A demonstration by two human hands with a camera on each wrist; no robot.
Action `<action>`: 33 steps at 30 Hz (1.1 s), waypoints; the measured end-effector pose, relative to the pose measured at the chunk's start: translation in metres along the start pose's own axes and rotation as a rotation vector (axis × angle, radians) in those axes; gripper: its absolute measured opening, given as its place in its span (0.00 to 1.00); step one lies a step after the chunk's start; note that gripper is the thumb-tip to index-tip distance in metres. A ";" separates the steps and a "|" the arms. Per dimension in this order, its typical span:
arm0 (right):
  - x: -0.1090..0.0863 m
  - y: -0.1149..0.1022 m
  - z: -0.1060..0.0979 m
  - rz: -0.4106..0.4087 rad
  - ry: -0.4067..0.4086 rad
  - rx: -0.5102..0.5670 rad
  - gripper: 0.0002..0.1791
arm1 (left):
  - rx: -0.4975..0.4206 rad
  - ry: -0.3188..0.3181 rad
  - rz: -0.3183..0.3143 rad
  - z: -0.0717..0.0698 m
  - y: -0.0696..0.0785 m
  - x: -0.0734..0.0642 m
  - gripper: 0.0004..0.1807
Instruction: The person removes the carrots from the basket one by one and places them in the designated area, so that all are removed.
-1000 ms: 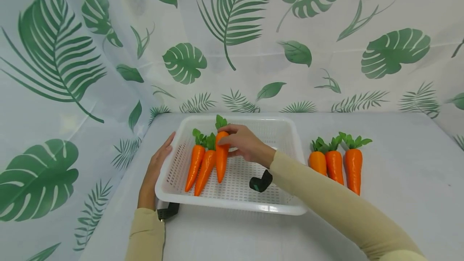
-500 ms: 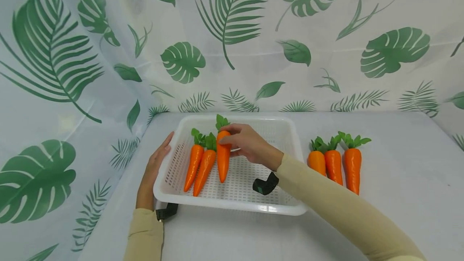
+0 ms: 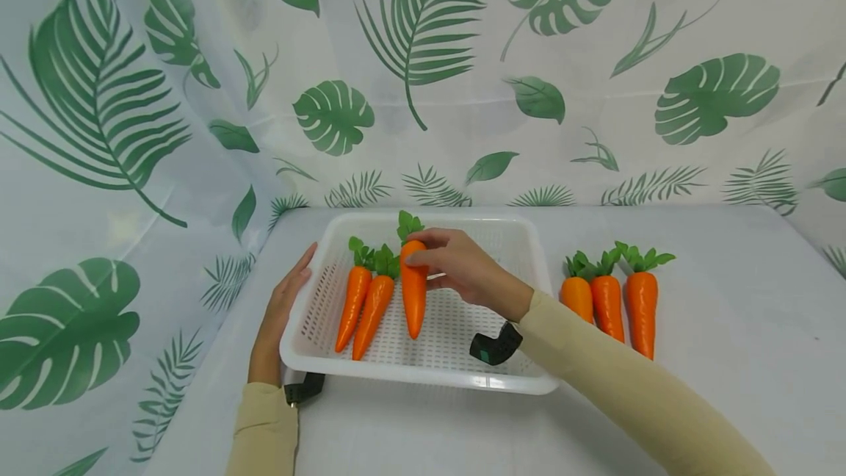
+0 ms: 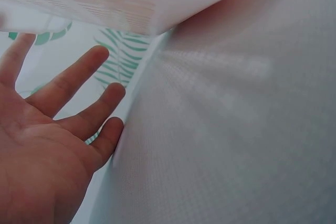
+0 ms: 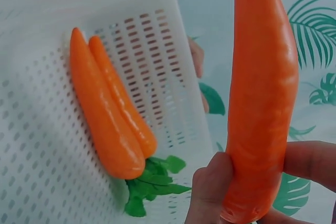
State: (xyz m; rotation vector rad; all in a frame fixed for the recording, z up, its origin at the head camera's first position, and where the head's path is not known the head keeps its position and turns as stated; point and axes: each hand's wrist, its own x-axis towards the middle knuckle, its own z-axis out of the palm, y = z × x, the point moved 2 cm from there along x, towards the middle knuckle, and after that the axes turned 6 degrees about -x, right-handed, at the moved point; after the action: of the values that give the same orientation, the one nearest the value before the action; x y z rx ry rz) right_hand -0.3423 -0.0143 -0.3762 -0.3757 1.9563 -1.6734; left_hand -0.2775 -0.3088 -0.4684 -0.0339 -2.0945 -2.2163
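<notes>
My right hand (image 3: 456,259) pinches a carrot (image 3: 414,292) near its leafy top, thumb on one side and fingers on the other, above the white basket (image 3: 423,372). In the right wrist view the held carrot (image 5: 262,87) stands close to the camera, apart from the basket floor. Two more carrots (image 3: 373,314) lie side by side in the basket's left part, leaves toward the back. Against the outside of the basket's left wall rests my left hand (image 3: 284,307). Its fingers (image 4: 73,82) are spread and fairly straight in the left wrist view.
Several carrots lie on the white table (image 3: 740,329) right of the basket: an orange carrot (image 3: 641,311) is the rightmost, and my right forearm partly covers the others. A leaf-patterned curtain (image 3: 449,131) stands behind and to the left.
My right hand has shifted slightly to the right with the carrot, away from the two carrots in the basket. My left hand stays at the basket's left side.
</notes>
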 end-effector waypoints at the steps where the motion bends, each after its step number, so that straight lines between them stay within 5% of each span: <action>1: -0.001 0.000 0.000 -0.002 0.003 -0.002 0.27 | -0.001 -0.002 -0.002 0.000 0.000 0.000 0.30; 33: -0.038 -0.004 -0.046 -0.061 0.007 0.019 0.29 | 0.006 -0.001 0.005 0.001 0.000 0.001 0.31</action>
State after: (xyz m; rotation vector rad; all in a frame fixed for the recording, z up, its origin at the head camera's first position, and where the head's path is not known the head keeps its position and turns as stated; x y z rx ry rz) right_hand -0.3369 0.0431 -0.3602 -0.4266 1.9505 -1.7329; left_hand -0.2790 -0.3083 -0.4687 -0.0396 -2.0990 -2.2070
